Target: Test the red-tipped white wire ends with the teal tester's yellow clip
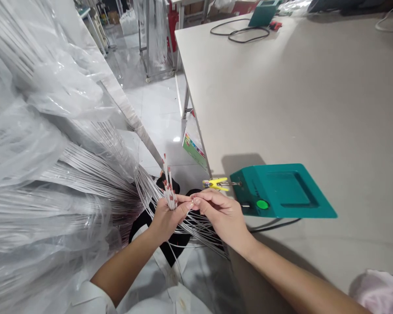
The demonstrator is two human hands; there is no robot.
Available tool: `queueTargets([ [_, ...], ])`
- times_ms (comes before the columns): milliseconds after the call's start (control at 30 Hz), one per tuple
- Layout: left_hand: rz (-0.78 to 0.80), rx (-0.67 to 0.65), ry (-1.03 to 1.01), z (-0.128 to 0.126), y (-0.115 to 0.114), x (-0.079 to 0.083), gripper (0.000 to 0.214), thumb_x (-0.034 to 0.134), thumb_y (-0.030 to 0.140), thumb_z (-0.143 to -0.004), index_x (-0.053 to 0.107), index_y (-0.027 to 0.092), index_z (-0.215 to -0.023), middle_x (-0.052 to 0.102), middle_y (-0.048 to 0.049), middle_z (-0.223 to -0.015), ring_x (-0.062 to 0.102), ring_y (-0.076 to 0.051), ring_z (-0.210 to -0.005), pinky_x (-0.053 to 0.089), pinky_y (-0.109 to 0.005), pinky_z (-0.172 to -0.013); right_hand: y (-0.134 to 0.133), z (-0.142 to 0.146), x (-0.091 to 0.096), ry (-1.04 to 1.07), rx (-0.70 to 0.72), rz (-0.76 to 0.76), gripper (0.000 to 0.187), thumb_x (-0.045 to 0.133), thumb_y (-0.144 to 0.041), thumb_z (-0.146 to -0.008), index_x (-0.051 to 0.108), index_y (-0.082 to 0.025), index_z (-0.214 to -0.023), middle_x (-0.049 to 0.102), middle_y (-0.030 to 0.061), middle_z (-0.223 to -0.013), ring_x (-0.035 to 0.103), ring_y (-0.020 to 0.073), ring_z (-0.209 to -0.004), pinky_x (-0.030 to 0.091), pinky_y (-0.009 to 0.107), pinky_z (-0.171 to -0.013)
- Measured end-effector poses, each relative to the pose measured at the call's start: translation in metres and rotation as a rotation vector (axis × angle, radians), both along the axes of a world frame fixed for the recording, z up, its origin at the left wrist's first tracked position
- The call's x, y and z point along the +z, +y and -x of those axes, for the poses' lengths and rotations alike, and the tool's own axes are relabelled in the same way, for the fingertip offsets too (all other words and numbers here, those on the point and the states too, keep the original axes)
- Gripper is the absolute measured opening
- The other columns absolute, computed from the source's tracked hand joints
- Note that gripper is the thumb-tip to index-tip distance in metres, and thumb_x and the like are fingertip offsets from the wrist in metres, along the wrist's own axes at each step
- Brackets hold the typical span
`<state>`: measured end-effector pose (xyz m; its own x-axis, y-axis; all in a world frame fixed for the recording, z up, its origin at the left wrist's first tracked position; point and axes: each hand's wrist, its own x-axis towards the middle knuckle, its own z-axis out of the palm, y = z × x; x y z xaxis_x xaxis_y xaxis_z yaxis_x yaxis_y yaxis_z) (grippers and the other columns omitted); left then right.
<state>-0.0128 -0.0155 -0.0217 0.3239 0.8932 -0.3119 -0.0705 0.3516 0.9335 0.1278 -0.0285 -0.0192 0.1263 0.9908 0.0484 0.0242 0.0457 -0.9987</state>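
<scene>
My left hand [168,216] is closed around a bundle of thin white cables [169,189], whose reddish-brown tips stick up above the fingers. My right hand [221,213] meets it, thumb and forefinger pinched against the left fingertips. What sits in that pinch is too small and covered to make out. Below both hands the cables' long lengths [203,233] fan out toward the table edge. Just beyond my right hand, a yellow clip [216,183] juts from a teal device [281,192] with a green button [262,204].
Plastic-wrapped bundles of white cable [85,174] fill the left side. The pale table [298,100] spreads to the right, bearing a second teal device [263,13] with a black cord [245,35] at the back. A wheeled metal rack [147,41] stands on the floor behind.
</scene>
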Motion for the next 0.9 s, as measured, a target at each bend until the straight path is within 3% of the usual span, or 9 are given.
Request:
queueTargets([
  [133, 0.006, 0.058, 0.028, -0.004, -0.002, 0.001, 0.028, 0.063, 0.039, -0.073, 0.064, 0.011, -0.072, 0.038, 0.0068, -0.04, 0.03, -0.004, -0.038, 0.019, -0.02, -0.039, 0.0, -0.002, 0.0, -0.276, 0.006, -0.22, 0.009, 0.059, -0.018, -0.078, 0.067, -0.02, -0.076, 0.064, 0.0028, -0.07, 0.059, 0.013, -0.065, 0.049, 0.026, -0.06],
  [267, -0.006, 0.136, 0.068, -0.009, -0.006, -0.001, 0.026, 0.06, 0.039, -0.075, 0.061, 0.013, -0.07, 0.036, 0.0077, -0.039, 0.029, -0.005, -0.036, 0.019, -0.021, -0.039, 0.001, -0.011, -0.004, -0.7, 0.006, -0.526, 0.012, 0.056, -0.014, -0.078, 0.066, -0.019, -0.084, 0.064, 0.0053, -0.074, 0.059, 0.0137, -0.066, 0.048, 0.025, -0.059],
  [367, -0.037, 0.135, 0.104, -0.008, -0.007, -0.004, 0.024, 0.06, 0.038, -0.076, 0.063, 0.014, -0.074, 0.048, 0.0045, -0.046, 0.032, -0.005, -0.038, 0.024, -0.022, -0.041, 0.0, -0.02, -0.007, -0.981, 0.018, -0.731, 0.015, 0.058, -0.014, -0.077, 0.066, -0.019, -0.089, 0.066, 0.006, -0.076, 0.061, 0.0153, -0.067, 0.049, 0.027, -0.062],
  [433, -0.036, 0.156, 0.101, -0.006, -0.006, -0.005, 0.024, 0.06, 0.037, -0.077, 0.064, 0.014, -0.077, 0.056, 0.0022, -0.054, 0.033, -0.004, -0.039, 0.025, -0.022, -0.042, -0.001, -0.022, -0.007, -1.029, 0.045, -0.801, 0.016, 0.058, -0.014, -0.077, 0.065, -0.019, -0.09, 0.066, 0.0064, -0.078, 0.061, 0.016, -0.068, 0.05, 0.028, -0.064],
  [533, 0.003, 0.192, 0.048, -0.003, -0.003, -0.005, 0.024, 0.061, 0.037, -0.076, 0.064, 0.013, -0.078, 0.055, 0.0031, -0.053, 0.033, -0.004, -0.039, 0.024, -0.02, -0.041, -0.003, -0.021, -0.005, -0.871, 0.076, -0.702, 0.019, 0.056, -0.012, -0.077, 0.063, -0.019, -0.094, 0.065, 0.0076, -0.084, 0.062, 0.0164, -0.074, 0.05, 0.027, -0.064],
  [733, 0.009, 0.171, 0.016, -0.002, -0.004, -0.006, 0.025, 0.062, 0.036, -0.076, 0.063, 0.012, -0.084, 0.063, -0.0009, -0.065, 0.034, -0.003, -0.04, 0.024, -0.02, -0.04, -0.001, -0.013, 0.0, -0.345, 0.046, -0.203, 0.023, 0.051, -0.025, -0.085, 0.059, -0.02, -0.106, 0.062, 0.008, -0.096, 0.061, 0.0145, -0.072, 0.051, 0.027, -0.061],
  [900, -0.023, 0.07, 0.059, -0.004, -0.005, -0.003, 0.026, 0.06, 0.038, -0.076, 0.063, 0.012, -0.077, 0.059, -0.0001, -0.059, 0.03, -0.003, -0.038, 0.02, -0.021, -0.039, 0.002, -0.01, 0.0, -0.258, 0.133, -0.132, 0.01, 0.058, -0.028, -0.081, 0.064, -0.02, -0.081, 0.065, 0.0054, -0.079, 0.06, 0.0161, -0.072, 0.05, 0.03, -0.063],
])
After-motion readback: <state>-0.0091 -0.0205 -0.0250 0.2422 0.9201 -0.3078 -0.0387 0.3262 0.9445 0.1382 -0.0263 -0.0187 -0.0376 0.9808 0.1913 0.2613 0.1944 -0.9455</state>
